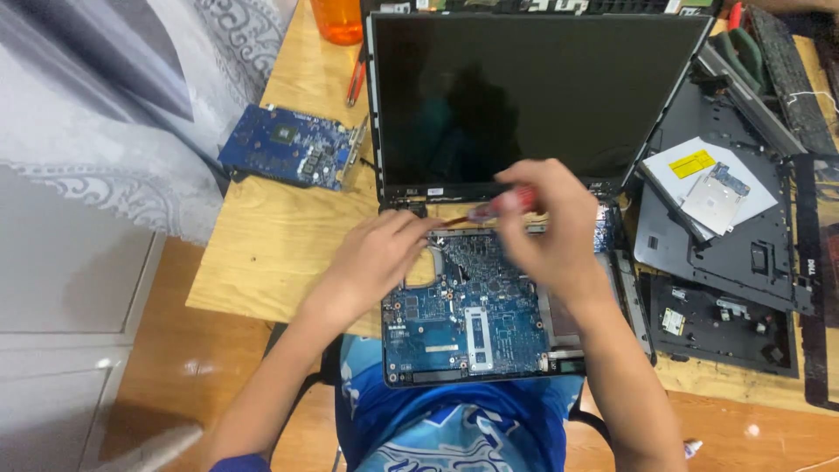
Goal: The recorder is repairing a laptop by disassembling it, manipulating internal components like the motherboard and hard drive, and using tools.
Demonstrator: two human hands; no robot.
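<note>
head view, places given from the opened laptop point(489, 218).

- laptop: stood at the near edge of the wooden worktop point(271, 253), keyboard cover removed, blue motherboard point(472, 315) exposed, dark screen point(533, 96) raised behind it.
- right hand point(546, 227): held over the hinge edge of the laptop; grip pressed around a red-handled screwdriver point(507, 203), tip pointed left toward the upper left corner of the board.
- left hand point(376, 258): rested at the left edge of the board, fingertips gathered near the tool tip; whether something is pinched cannot be told.
- blue circuit card point(293, 147): laid left of the laptop, apart from it.
- orange bottle point(339, 19): behind the laptop, to the left.
- dark case panels point(734, 253): stacked right of the laptop, a small drive point(717, 197) on top.

step judged in hand: a fastener near the left hinge is being worked. the next move is judged to call for the tip seated squarely and the left fingers kept clear.
</note>
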